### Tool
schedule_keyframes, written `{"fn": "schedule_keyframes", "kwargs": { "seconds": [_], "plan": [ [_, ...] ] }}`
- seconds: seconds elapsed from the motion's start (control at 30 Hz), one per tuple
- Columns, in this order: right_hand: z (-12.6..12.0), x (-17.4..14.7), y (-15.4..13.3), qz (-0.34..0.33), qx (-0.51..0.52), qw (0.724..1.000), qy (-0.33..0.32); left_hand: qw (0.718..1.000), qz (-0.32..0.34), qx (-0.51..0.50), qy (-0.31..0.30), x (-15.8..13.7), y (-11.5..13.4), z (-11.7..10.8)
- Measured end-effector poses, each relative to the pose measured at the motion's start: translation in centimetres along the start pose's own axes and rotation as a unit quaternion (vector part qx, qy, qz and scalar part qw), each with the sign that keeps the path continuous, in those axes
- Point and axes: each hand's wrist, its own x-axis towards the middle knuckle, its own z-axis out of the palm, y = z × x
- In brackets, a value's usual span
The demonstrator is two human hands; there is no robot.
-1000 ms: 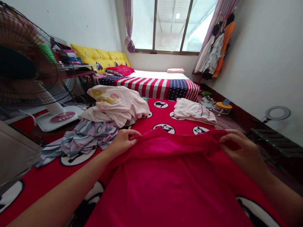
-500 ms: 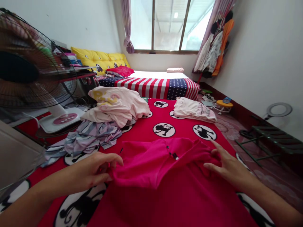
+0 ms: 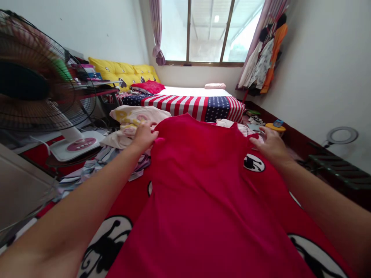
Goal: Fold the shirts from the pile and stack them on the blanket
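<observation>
Red garment (image 3: 199, 173) is filling the lower centre of the frame, extending over the patterned red cloth (image 3: 130, 200). Left hand (image 3: 145, 135) is pinching its upper left corner; right hand (image 3: 271, 144) is pinching its upper right corner — the top edge is spanning the gap between them. Spreading is apparently the step in hand. The next move is probably calling for level lowering — both corners together, tension even.
</observation>
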Motion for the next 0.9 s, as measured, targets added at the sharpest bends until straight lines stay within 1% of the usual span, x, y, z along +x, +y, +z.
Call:
{"fn": "schedule_keyframes", "kwargs": {
  "seconds": [0.03,0.07,0.13,0.2,0.27,0.3,0.33,0.37,0.43,0.47,0.53,0.6,0.7,0.77,0.83,0.9],
  "plan": [
    [0.9,-1.3,-0.4,-0.019,0.0,1.0,0.011,1.0,0.011,0.006,0.024,-0.1,0.3,1.3],
    [1.7,-3.0,-0.7,-0.041,0.004,0.999,0.001,0.999,0.031,0.007,0.022,-0.9,0.5,2.5],
    [3.3,-7.1,-0.7,-0.112,0.019,0.992,-0.057,0.994,0.107,0.001,-0.013,-3.7,0.8,4.7],
    [4.4,-10.7,0.1,-0.165,0.012,0.976,-0.141,0.977,0.194,-0.004,-0.087,-7.4,0.6,6.4],
    [4.7,-13.0,1.8,-0.193,-0.022,0.955,-0.222,0.954,0.239,0.024,-0.183,-10.9,-0.2,7.4],
    [4.5,-13.5,2.9,-0.19,-0.048,0.949,-0.247,0.943,0.245,0.052,-0.221,-12.3,-0.8,7.5],
    [4.3,-13.6,4.1,-0.175,-0.076,0.947,-0.259,0.935,0.239,0.083,-0.248,-13.2,-1.5,7.4],
    [3.9,-13.4,5.2,-0.149,-0.106,0.949,-0.257,0.931,0.225,0.114,-0.262,-13.8,-2.3,7.1],
    [3.1,-12.4,6.9,-0.095,-0.159,0.954,-0.235,0.933,0.184,0.162,-0.262,-14.1,-3.4,6.2],
    [2.6,-11.8,7.2,-0.086,-0.174,0.955,-0.227,0.936,0.166,0.176,-0.255,-13.9,-3.6,5.8],
    [2.1,-10.5,6.9,-0.098,-0.169,0.958,-0.209,0.943,0.142,0.181,-0.239,-13.1,-3.4,5.1],
    [2.2,-9.3,5.4,-0.106,-0.125,0.972,-0.165,0.956,0.142,0.14,-0.214,-12.2,-2.3,5.2],
    [3.8,-7.8,2.5,-0.107,-0.038,0.989,-0.096,0.968,0.188,0.02,-0.164,-10.9,0.1,6.9],
    [5.5,-6.7,0.8,-0.128,0.001,0.988,-0.09,0.968,0.21,-0.038,-0.135,-10.0,1.6,8.7],
    [7.3,-5.5,-0.4,-0.147,0.02,0.984,-0.095,0.969,0.204,-0.054,-0.125,-9.0,2.7,10.7],
    [8.8,-4.2,-0.9,-0.161,0.027,0.981,-0.103,0.973,0.174,-0.031,-0.145,-7.6,3.3,12.6]
  ]
}}
